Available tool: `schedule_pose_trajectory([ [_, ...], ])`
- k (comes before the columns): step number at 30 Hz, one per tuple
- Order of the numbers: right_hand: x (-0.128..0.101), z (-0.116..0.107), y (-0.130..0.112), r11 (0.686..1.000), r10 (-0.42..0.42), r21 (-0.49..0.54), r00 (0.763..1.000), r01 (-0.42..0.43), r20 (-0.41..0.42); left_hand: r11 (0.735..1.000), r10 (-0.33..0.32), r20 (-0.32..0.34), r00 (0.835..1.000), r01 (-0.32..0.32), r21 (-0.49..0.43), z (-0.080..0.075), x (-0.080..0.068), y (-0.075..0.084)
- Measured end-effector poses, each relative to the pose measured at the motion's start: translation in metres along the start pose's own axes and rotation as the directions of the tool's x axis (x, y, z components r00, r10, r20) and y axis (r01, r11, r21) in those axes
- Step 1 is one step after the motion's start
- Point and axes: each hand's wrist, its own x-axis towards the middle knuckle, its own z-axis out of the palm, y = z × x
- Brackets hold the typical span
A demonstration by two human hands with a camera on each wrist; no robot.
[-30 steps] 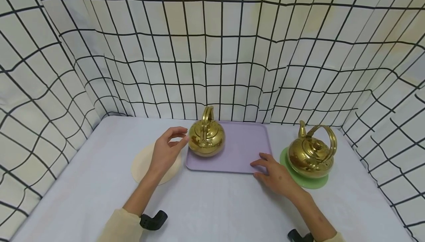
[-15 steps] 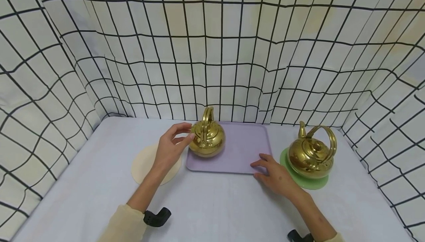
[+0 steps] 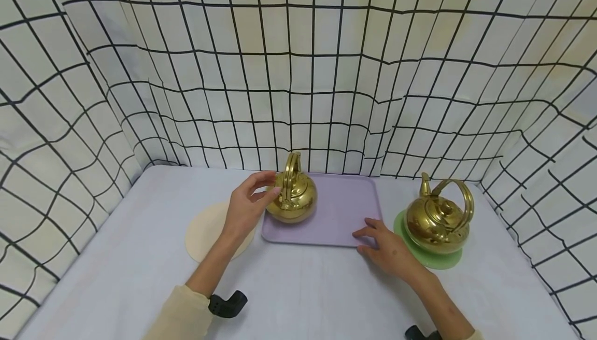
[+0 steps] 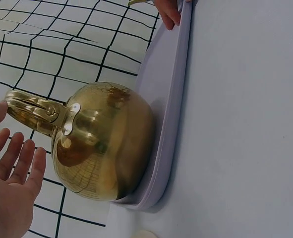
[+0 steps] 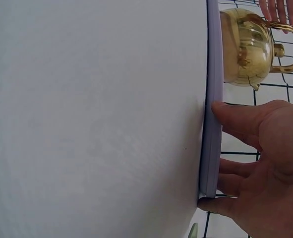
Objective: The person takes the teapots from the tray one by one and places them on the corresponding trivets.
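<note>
The left hand is raised off the counter, wrist bent, fingers spread and gently arched toward the brass kettle on the lilac tray. Thumb up near the handle, fingertips just beside the kettle's rounded flank. The left wrist view shows the palm facing the kettle with a sliver of gap, so this grip is released and holds nothing. The kettle stands upright at the tray's left end, handle up.

Over on the other side, the right hand lies low on the counter at the tray's near right corner. In the right wrist view the thumb presses on the tray's edge and the fingers sit flat against the corner; the fingers are straight, a released grip, touching but not clutching.

Compared with a second ago, the left hand has crept forward and up: it was beside the tray's left edge over the cream round mat, and now its fingers reach the kettle near the handle's base. The right hand has stayed where it was, and the kettle has not shifted on the tray.

A second brass kettle sits on a green mat to the right, well apart from the tray's kettle.
</note>
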Motion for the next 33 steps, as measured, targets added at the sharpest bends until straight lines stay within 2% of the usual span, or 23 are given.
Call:
schedule_pose_trajectory([
  [15,-0.001,0.001,0.0,1.0,-0.005,0.013,1.0,0.005,-0.007,0.996,0.004,0.023,1.0,-0.001,-0.095,0.008,-0.001,0.004],
  [33,-0.002,0.001,0.001,1.0,-0.007,0.011,1.0,0.007,-0.011,0.995,-0.036,0.008,0.999,0.036,-0.089,0.022,0.005,0.006],
])
